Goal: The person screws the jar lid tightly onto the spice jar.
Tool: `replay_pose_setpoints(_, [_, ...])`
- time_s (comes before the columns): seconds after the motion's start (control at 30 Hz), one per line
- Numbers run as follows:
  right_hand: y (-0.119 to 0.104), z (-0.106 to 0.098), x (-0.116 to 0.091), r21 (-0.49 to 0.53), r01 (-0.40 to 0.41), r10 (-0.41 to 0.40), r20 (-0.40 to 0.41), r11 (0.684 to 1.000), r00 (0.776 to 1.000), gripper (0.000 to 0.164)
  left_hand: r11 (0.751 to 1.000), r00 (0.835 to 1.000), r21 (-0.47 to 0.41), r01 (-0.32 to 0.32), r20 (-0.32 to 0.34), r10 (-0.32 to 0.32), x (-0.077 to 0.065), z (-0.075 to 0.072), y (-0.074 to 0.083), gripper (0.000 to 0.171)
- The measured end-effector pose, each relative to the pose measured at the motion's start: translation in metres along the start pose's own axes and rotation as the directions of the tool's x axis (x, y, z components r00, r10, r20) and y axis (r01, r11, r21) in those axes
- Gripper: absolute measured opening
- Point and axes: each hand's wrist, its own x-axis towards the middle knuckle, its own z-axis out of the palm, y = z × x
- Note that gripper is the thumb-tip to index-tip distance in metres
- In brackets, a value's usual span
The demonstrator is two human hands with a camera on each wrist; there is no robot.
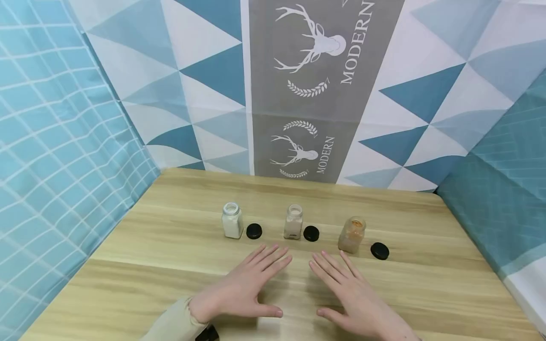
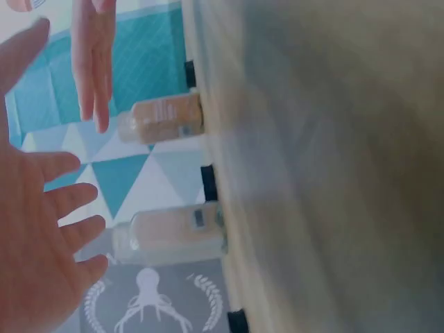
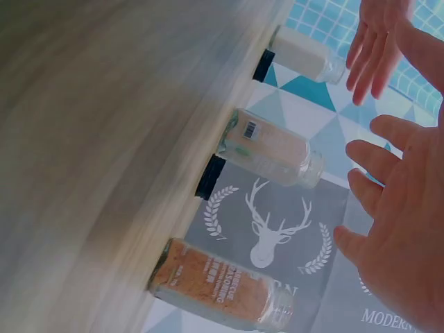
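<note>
My left hand (image 1: 251, 289) hovers over the table with fingers spread and thumb out, holding nothing. Opposite it, my right hand (image 1: 350, 296) is likewise spread, palm toward the table. Beyond the fingertips stand three uncapped glass seasoning jars in a row. The left jar (image 1: 232, 221) holds white powder, and the middle jar (image 1: 293, 222) holds pale contents. At the right is a jar of orange-brown seasoning (image 3: 208, 277), its printed label showing in the right wrist view. A black lid lies right of each jar: left lid (image 1: 254, 231), middle lid (image 1: 311, 233), right lid (image 1: 379, 251).
The wooden table (image 1: 128, 284) ends at a back wall covered in patterned cloth (image 1: 213, 94) with deer prints. Blue checked cloth (image 1: 55, 118) hangs on the left, teal cloth (image 1: 512, 189) on the right. A small black object (image 1: 207, 333) shows by the left wrist.
</note>
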Motion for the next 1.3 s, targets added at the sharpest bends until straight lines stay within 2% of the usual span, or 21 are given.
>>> replay_pose_setpoints(0.13, [0.003, -0.001, -0.002, -0.019, 0.014, -0.014, -0.013, 1.0, 1.0, 0.085, 1.0, 1.0, -0.005, 0.023, -0.007, -0.023, 0.004, 0.004, 0.002, 0.095])
replay_pose_setpoints(0.23, [0.005, -0.003, -0.004, 0.001, 0.011, -0.011, -0.003, 1.0, 1.0, 0.084, 0.999, 0.999, -0.022, 0.045, -0.01, -0.045, 0.007, 0.005, 0.002, 0.091])
replay_pose_setpoints(0.4, [0.01, -0.006, -0.006, 0.024, 0.0, 0.001, -0.033, 1.0, 0.999, 0.079, 0.997, 0.998, -0.041, 0.061, -0.024, -0.062, 0.017, 0.003, 0.004, 0.079])
replay_pose_setpoints(0.53, [0.014, -0.009, -0.007, 0.035, -0.037, 0.038, -0.026, 0.999, 0.999, 0.072, 0.995, 0.996, -0.069, 0.076, -0.037, -0.078, 0.028, 0.003, 0.006, 0.069])
replay_pose_setpoints(0.63, [0.016, -0.012, -0.01, 0.041, -0.088, 0.088, -0.001, 0.995, 0.996, 0.064, 0.986, 0.991, -0.116, 0.12, -0.038, -0.126, 0.038, 0.004, 0.008, 0.062])
replay_pose_setpoints(0.87, [0.028, -0.018, -0.015, 0.027, -0.168, 0.168, 0.017, 0.985, 0.986, 0.042, 0.936, 0.969, -0.266, 0.232, -0.022, -0.246, 0.056, 0.009, 0.01, 0.053])
replay_pose_setpoints(1.07, [0.042, -0.019, -0.017, -0.036, -0.146, 0.145, -0.037, 0.989, 0.989, 0.023, 0.867, 0.947, -0.397, 0.301, 0.018, -0.321, 0.074, 0.016, 0.009, 0.049])
replay_pose_setpoints(1.2, [0.05, -0.021, -0.019, -0.056, -0.152, 0.149, -0.055, 0.987, 0.987, 0.02, 0.838, 0.946, -0.452, 0.305, 0.044, -0.32, 0.084, 0.02, 0.009, 0.048])
replay_pose_setpoints(1.3, [0.056, -0.022, -0.021, -0.051, -0.191, 0.189, -0.047, 0.98, 0.981, 0.02, 0.838, 0.952, -0.461, 0.292, 0.051, -0.303, 0.092, 0.022, 0.011, 0.048])
